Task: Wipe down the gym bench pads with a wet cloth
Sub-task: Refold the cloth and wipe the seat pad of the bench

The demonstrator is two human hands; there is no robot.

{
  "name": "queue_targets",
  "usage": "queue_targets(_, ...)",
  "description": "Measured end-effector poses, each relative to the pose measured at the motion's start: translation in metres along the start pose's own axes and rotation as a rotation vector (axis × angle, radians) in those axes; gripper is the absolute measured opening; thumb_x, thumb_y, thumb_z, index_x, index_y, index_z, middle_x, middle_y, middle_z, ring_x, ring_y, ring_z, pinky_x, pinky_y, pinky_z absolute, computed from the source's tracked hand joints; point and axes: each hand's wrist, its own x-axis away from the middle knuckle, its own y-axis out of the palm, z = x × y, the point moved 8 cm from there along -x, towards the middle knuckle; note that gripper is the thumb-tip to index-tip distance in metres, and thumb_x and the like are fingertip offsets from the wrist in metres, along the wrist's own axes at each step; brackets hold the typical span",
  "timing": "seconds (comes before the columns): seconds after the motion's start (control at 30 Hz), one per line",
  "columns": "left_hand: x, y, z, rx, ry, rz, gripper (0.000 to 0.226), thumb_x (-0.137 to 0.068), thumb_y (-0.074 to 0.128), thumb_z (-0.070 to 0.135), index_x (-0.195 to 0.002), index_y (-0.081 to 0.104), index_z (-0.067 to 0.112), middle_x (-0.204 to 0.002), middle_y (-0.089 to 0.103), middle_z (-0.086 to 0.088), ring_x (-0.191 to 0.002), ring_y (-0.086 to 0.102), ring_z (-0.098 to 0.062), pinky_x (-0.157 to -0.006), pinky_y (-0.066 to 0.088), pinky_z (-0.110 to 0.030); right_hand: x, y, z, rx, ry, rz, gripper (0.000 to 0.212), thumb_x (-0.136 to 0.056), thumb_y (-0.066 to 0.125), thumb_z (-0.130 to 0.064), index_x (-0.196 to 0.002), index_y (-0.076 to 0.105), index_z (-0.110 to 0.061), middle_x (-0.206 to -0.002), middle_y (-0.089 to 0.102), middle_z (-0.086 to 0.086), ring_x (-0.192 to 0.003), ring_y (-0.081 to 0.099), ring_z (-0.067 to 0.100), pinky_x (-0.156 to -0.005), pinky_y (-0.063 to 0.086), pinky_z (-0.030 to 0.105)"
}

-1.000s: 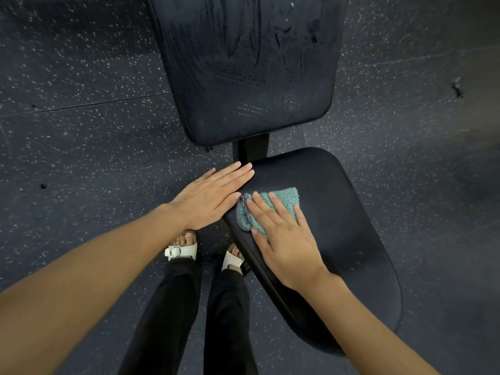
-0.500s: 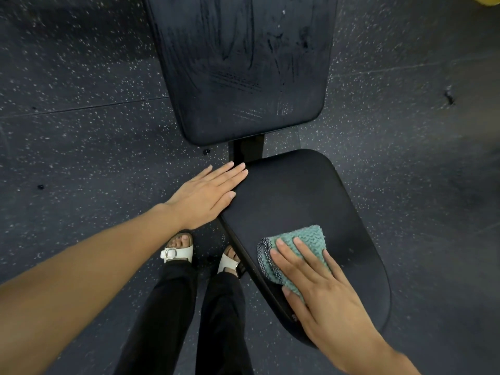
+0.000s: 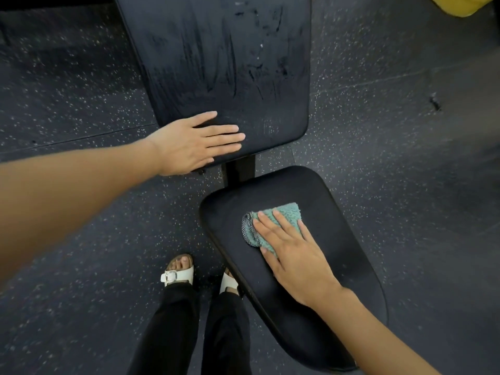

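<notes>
Speckled dark floor [image 3: 81, 253] is seen throughout.
Cloth [image 3: 289, 212] is pressed on seat pad [image 3: 346, 253], 5 o'clock, by flat right hand [image 3: 297, 263]; flat left hand [image 3: 186, 144] is laid on streaked back pad [image 3: 216, 63].

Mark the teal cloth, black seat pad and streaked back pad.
teal cloth [image 3: 290, 211]: head view, far corner
black seat pad [image 3: 338, 234]: head view, bare right side
streaked back pad [image 3: 216, 63]: head view, smeared middle

Reaching forward with left hand [image 3: 197, 143], flat, palm down. Pressing down with right hand [image 3: 295, 255], flat too, slightly splayed. Left arm [image 3: 81, 190] outstretched, right arm [image 3: 378, 334] nearer body.
</notes>
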Motion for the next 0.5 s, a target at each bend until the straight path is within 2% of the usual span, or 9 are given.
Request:
queue_targets(0.07, 0.0, 0.004, -0.001, -0.02, 0.036, -0.005, 0.058, -0.102, -0.001, 0.037, -0.154, -0.021, 0.02, -0.16, -0.025, 0.002, -0.147, -0.023, -0.016, -0.12, -0.013, -0.045, 0.018, -0.004, 0.005, 0.039, -0.006, 0.026, 0.055, -0.097, 0.025, -0.041, -0.15, 0.036, -0.03, -0.155, 0.035, -0.015, -0.146, 0.022, 0.008, -0.117, 0.014, 0.033)
queue_targets(0.13, 0.0, 0.007, 0.001, -0.036, 0.053, 0.021, 0.057, -0.101, -0.006, 0.034, -0.154, -0.022, 0.019, -0.162, -0.022, 0.002, -0.148, -0.021, -0.017, -0.121, -0.011, -0.045, 0.042, -0.004, 0.012, 0.04, -0.028, 0.02, 0.052, -0.097, 0.032, -0.037, -0.149, 0.038, -0.03, -0.154, 0.036, -0.016, -0.146, 0.026, 0.009, -0.113, 0.019, 0.035)
queue_targets(0.2, 0.0, 0.009, 0.001, -0.035, 0.055, 0.057, 0.055, -0.102, -0.009, 0.032, -0.155, -0.02, 0.018, -0.163, -0.018, 0.001, -0.15, -0.018, -0.018, -0.122, -0.01, -0.045, 0.072, -0.005, 0.015, 0.044, -0.065, 0.041, 0.05, -0.099, 0.031, -0.037, -0.149, 0.038, -0.029, -0.155, 0.035, -0.017, -0.146, 0.028, 0.009, -0.111, 0.023, 0.036)
queue_targets(0.3, 0.0, 0.009, 0.0, -0.019, 0.054, 0.089, 0.059, -0.101, -0.008, 0.034, -0.158, -0.009, 0.018, -0.165, -0.01, 0.001, -0.153, -0.009, -0.018, -0.122, -0.009, -0.045, 0.106, 0.0, 0.011, 0.057, -0.09, 0.053, 0.051, -0.104, 0.015, -0.04, -0.145, 0.042, -0.027, -0.152, 0.042, -0.013, -0.141, 0.036, 0.012, -0.104, 0.032, 0.037)
queue_targets(0.37, 0.0, 0.009, 0.001, -0.003, 0.056, 0.103, 0.06, -0.101, -0.006, 0.034, -0.159, -0.003, 0.018, -0.166, -0.006, 0.001, -0.153, -0.004, -0.018, -0.122, -0.008, -0.045, 0.11, 0.005, 0.007, 0.043, -0.07, 0.04, 0.054, -0.103, 0.01, -0.043, -0.144, 0.042, -0.027, -0.15, 0.044, -0.012, -0.14, 0.036, 0.011, -0.103, 0.033, 0.038)
queue_targets(0.43, 0.0, 0.009, 0.0, 0.019, 0.057, 0.111, 0.06, -0.101, -0.006, 0.034, -0.159, -0.002, 0.018, -0.166, -0.005, 0.0, -0.154, -0.003, -0.019, -0.122, -0.007, -0.045, 0.098, 0.006, -0.001, 0.04, -0.065, 0.051, 0.054, -0.103, 0.012, -0.043, -0.145, 0.042, -0.028, -0.152, 0.041, -0.013, -0.141, 0.034, 0.012, -0.105, 0.031, 0.039)
queue_targets(0.5, 0.001, 0.008, 0.0, 0.03, 0.055, 0.111, 0.06, -0.101, -0.005, 0.034, -0.159, -0.002, 0.018, -0.166, -0.005, 0.0, -0.154, -0.003, -0.019, -0.123, -0.007, -0.046, 0.079, 0.004, -0.01, 0.054, -0.07, 0.074, 0.049, -0.103, 0.021, -0.04, -0.146, 0.043, -0.028, -0.153, 0.039, -0.014, -0.143, 0.035, 0.013, -0.107, 0.028, 0.039)
